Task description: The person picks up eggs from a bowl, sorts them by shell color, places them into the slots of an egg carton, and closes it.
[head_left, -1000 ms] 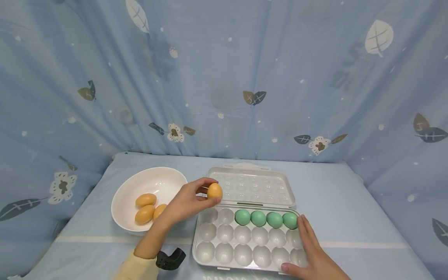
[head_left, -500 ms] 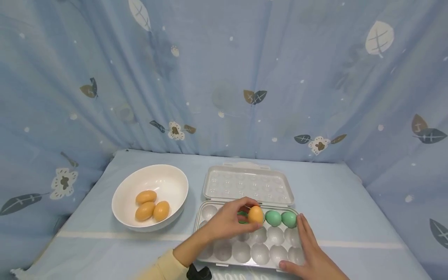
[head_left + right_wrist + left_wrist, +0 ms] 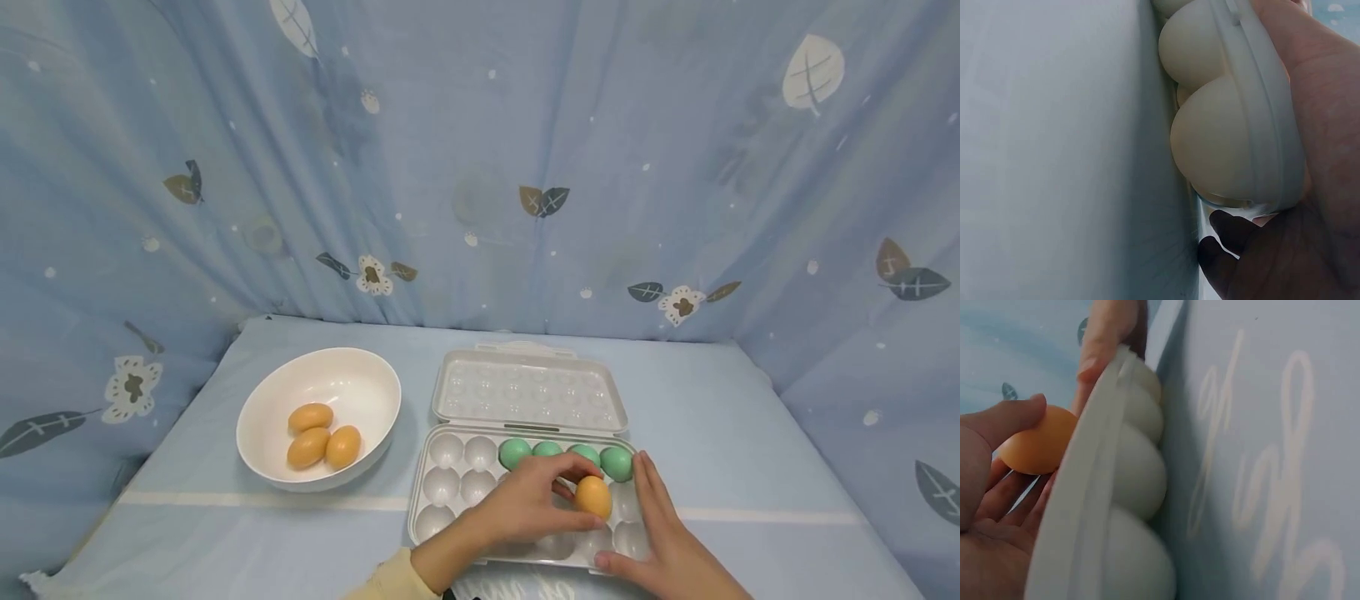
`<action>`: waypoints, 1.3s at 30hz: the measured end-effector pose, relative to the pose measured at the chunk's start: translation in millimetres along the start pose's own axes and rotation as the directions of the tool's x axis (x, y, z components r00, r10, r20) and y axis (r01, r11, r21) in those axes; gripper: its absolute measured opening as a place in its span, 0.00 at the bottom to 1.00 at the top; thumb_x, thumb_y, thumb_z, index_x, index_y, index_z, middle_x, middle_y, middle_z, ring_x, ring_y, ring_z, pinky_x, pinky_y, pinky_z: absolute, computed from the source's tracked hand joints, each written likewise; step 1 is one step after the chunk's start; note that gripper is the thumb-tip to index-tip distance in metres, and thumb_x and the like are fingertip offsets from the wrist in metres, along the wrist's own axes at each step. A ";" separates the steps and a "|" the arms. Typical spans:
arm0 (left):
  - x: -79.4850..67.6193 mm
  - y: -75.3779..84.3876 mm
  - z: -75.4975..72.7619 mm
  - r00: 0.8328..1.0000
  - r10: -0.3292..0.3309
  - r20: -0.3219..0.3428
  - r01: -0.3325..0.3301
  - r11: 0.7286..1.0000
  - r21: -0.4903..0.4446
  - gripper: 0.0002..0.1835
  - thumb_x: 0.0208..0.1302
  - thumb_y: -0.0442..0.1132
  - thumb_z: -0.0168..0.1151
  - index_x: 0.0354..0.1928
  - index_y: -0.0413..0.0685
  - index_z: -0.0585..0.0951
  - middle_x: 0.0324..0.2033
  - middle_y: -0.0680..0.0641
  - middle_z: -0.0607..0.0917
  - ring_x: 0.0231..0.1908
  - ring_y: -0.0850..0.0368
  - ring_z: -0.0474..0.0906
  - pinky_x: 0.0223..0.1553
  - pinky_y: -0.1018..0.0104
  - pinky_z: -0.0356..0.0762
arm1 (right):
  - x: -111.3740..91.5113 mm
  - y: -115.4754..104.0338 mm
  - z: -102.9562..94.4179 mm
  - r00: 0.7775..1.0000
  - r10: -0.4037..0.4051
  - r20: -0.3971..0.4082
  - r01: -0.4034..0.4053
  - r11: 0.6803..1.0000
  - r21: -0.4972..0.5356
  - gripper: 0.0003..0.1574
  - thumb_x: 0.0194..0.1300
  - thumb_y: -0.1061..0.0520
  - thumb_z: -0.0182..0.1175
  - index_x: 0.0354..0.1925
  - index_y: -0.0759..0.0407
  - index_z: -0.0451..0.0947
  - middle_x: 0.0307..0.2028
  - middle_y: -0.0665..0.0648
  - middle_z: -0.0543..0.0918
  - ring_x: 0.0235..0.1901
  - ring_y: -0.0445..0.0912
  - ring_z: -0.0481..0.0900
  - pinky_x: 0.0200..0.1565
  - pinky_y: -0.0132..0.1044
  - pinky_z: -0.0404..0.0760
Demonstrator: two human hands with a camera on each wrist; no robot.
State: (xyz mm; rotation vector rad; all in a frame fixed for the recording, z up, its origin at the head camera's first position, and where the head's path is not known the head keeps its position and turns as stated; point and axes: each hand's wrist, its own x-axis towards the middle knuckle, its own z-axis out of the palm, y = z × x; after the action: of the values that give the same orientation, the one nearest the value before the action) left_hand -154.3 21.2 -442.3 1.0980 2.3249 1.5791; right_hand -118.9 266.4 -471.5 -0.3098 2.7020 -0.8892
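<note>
My left hand (image 3: 528,502) pinches an orange egg (image 3: 593,497) between thumb and fingers, over the right part of the egg tray (image 3: 412,508). In the left wrist view the held orange egg (image 3: 1038,444) shows beside the tray's front edge. Several green eggs (image 3: 617,463) sit in the tray's back row; the left hand partly covers some. With fingers straight along the tray's right edge and the thumb at its front edge, my right hand (image 3: 671,546) rests against the corner. The right wrist view shows this hand beside the tray's rounded cups (image 3: 1213,140).
A white bowl (image 3: 375,408) with 3 orange eggs (image 3: 308,447) stands left of the tray. Behind the tray, its hinged lid (image 3: 528,387) lies folded back. A patterned blue curtain (image 3: 480,167) hangs behind the light blue tablecloth (image 3: 712,417).
My left hand has carried the orange egg to the right, from above the tray's back left to low over its right part. The right hand has stayed at the tray's right edge.
</note>
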 end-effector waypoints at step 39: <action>33.2 1.3 48.9 0.997 0.073 0.002 -0.057 0.768 0.638 0.21 0.62 0.45 0.74 0.56 0.56 0.82 0.48 0.61 0.85 0.48 0.74 0.77 0.50 0.85 0.74 | 0.5 3.7 5.1 0.998 -0.045 -0.042 0.047 0.998 0.038 0.85 0.59 0.32 0.72 0.80 0.50 0.15 0.80 0.73 0.32 0.77 0.71 0.48 0.65 0.68 0.71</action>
State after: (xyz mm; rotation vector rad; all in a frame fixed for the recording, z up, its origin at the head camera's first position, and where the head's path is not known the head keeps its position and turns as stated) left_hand -154.6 79.3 -453.7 1.2789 2.9662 0.7900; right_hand -118.1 266.4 -477.8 -0.3508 2.7211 -0.9698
